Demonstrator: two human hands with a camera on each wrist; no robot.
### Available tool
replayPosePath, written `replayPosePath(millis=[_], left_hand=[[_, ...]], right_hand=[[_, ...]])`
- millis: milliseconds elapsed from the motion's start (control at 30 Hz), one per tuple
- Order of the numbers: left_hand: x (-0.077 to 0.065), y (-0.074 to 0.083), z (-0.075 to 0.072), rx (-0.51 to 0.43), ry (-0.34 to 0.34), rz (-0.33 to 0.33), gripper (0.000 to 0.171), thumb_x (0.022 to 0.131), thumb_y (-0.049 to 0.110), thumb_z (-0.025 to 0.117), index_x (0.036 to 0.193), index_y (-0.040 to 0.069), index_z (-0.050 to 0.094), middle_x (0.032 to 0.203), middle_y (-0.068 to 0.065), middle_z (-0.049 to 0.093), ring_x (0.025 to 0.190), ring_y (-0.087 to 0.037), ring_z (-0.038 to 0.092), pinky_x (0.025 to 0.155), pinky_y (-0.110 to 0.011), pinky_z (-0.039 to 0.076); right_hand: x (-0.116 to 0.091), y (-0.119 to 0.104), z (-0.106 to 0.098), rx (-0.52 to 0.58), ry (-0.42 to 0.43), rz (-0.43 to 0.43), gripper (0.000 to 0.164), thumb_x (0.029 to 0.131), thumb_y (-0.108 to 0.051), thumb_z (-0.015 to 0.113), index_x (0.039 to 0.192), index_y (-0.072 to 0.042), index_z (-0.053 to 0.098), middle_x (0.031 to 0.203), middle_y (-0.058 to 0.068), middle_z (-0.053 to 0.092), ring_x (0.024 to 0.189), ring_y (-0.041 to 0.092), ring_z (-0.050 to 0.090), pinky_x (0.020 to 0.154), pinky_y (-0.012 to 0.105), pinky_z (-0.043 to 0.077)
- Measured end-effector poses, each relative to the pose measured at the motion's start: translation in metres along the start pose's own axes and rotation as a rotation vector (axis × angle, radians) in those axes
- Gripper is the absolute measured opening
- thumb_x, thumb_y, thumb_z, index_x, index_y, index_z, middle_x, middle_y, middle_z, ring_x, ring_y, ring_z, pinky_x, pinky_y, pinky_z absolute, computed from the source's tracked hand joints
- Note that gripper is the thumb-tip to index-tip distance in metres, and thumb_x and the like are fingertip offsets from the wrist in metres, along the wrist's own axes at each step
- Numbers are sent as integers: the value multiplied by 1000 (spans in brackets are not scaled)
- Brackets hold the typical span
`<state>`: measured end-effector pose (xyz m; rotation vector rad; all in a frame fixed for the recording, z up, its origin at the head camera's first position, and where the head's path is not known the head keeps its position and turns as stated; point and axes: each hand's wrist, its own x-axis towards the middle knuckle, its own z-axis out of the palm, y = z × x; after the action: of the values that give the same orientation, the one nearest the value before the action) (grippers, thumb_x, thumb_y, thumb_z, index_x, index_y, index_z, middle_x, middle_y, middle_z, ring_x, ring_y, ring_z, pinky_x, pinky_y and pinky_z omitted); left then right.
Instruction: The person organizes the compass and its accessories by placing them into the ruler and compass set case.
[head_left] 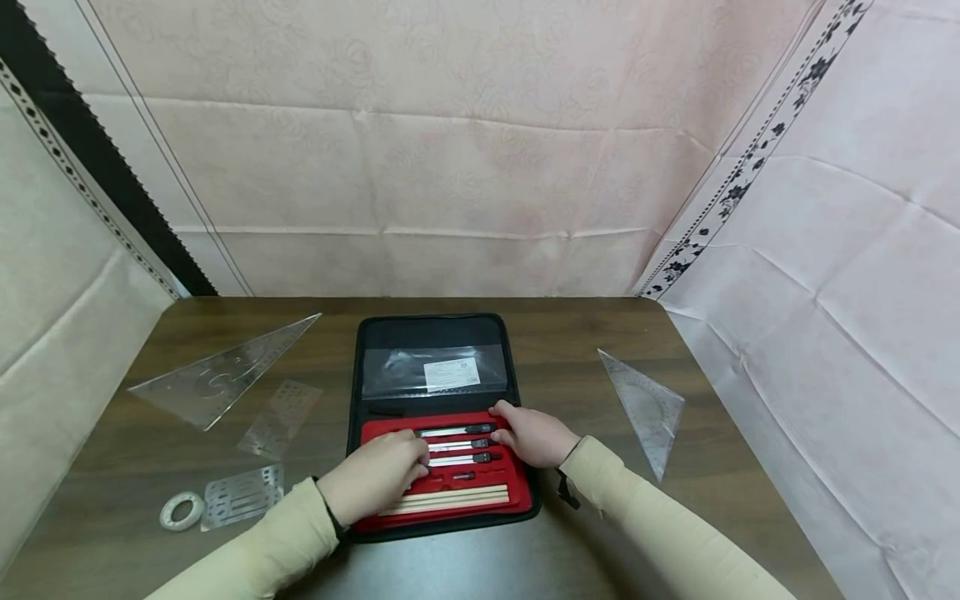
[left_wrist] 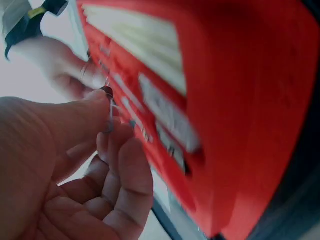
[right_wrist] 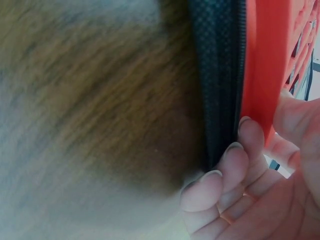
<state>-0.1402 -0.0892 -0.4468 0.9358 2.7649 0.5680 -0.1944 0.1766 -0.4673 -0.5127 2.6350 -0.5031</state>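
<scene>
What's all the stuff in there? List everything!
Case: 1, black, open on table
Table: 1, brown, under case
Cloth: count unclear, pale, around table
Label: 1, white, inside case lid
Tray: 1, red, in case
Slim tools: 3+, silver-black, in tray
Sticks: several, cream, tray's near edge
Tiny piece: 1, dark-tipped, in left grip
Triangles: 2, clear, either side of case
Template sheets: 2, clear, left of case
Ring: 1, white, table's left
Sleeves: 2, cream, over arms
Left grip: 1, bare, over tray
Right grip: 1, bare, at case's right edge
</scene>
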Motion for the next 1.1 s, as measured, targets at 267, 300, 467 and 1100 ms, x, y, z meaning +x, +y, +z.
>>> replayPosePath(millis=[267,300,467,1100], left_hand=[[9,6,10,1,-53,11,13,87,20,73,81,20,62,73,10,55,66,-7,51,69,-33,50],[10,6,10,3,-56,10,13,87,21,73,80,20,62,72,10,54,66,-7,50,69,-32,50],[11,7,14,8,-53,6,15,86,23,74,80,21,61,71,11,51,66,-8,48,68,-30,49],[7,-4,13,-69,-30,-113,29,87,32,73,66,23,54,57,11,46,57,-8,45,57,-29,40]], right_hand=[[1,1,0,-11,2,-9,42,97,-34,59,133,-18,48,116,3,63,90,14,58,87,40,50],[1,1,0,-13,3,-7,42,96,-34,59,133,-18,48,116,3,63,90,13,58,87,40,50],[2,2,2,-4,2,10,42,96,-35,60,133,-18,48,116,2,62,91,13,58,86,39,50],[2,2,2,9,-6,13,43,95,-35,60,133,-19,48,116,1,62,91,13,58,84,37,51]])
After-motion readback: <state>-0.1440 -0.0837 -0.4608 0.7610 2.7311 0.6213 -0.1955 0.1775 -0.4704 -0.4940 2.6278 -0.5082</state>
